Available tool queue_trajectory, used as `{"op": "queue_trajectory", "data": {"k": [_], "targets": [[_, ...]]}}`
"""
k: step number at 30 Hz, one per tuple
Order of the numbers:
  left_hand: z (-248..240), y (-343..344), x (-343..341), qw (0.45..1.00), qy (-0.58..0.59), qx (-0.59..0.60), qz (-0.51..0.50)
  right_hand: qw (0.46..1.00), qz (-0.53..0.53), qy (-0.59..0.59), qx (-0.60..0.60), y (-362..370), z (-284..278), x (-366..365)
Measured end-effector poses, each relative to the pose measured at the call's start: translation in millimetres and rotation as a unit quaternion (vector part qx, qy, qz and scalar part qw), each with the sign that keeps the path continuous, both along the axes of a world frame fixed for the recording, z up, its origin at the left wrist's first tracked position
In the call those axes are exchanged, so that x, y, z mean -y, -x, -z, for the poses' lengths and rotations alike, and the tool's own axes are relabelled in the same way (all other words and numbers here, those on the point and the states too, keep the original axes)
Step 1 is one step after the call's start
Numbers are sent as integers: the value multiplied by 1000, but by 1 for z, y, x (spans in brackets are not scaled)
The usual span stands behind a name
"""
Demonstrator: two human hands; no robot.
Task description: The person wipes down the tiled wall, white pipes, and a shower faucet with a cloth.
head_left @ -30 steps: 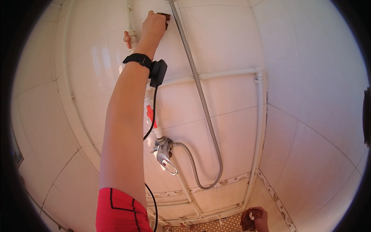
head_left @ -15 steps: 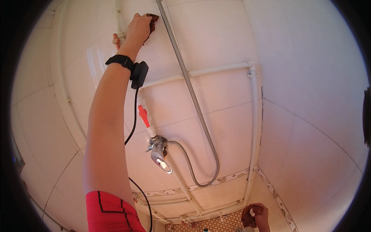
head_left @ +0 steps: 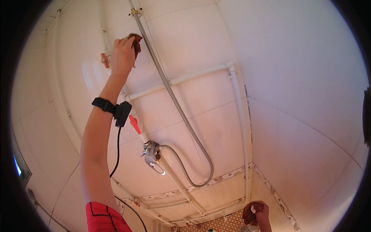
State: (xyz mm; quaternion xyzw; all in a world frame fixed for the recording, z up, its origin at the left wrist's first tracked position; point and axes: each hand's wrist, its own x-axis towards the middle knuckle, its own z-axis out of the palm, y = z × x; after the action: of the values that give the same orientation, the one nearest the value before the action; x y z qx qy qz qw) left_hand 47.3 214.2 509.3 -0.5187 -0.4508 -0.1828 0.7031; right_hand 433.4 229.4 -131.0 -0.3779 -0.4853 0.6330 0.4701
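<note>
My left hand (head_left: 123,56) is raised high against the tiled wall, its fingers closed on a dark reddish-brown cloth (head_left: 136,45). That cloth lies just left of a grey metal shower hose (head_left: 161,78). A black strap with a small black box (head_left: 122,114) and a cable sits on my left wrist. Low at the right, my right hand (head_left: 263,214) is closed around another brown cloth (head_left: 250,212), which has a small white patch. Below my left hand, a chrome mixer tap (head_left: 153,156) is fixed to the wall, and the hose loops up from it.
White pipes (head_left: 201,73) run across and down the wall. An orange-handled valve (head_left: 104,60) is left of my left hand; a red-handled valve (head_left: 134,124) is above the tap. A brass hose fitting (head_left: 134,12) is at the top. Patterned floor (head_left: 228,223) shows at the bottom.
The view has shifted, so the wall fittings sit further left and more of the hose top shows. My left hand with its cloth appears lower and closer to the hose. Both hands keep their cloths.
</note>
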Motion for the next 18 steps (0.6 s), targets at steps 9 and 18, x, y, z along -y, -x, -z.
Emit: {"op": "queue_trajectory", "data": {"k": [9,18], "targets": [[-70,-35,-112,987,-70,79,-119,991,-36,46,-121,4,9,3],[71,-61,-153,939,19,84,-333,998,0,22,-53,-11,5,-4]]}}
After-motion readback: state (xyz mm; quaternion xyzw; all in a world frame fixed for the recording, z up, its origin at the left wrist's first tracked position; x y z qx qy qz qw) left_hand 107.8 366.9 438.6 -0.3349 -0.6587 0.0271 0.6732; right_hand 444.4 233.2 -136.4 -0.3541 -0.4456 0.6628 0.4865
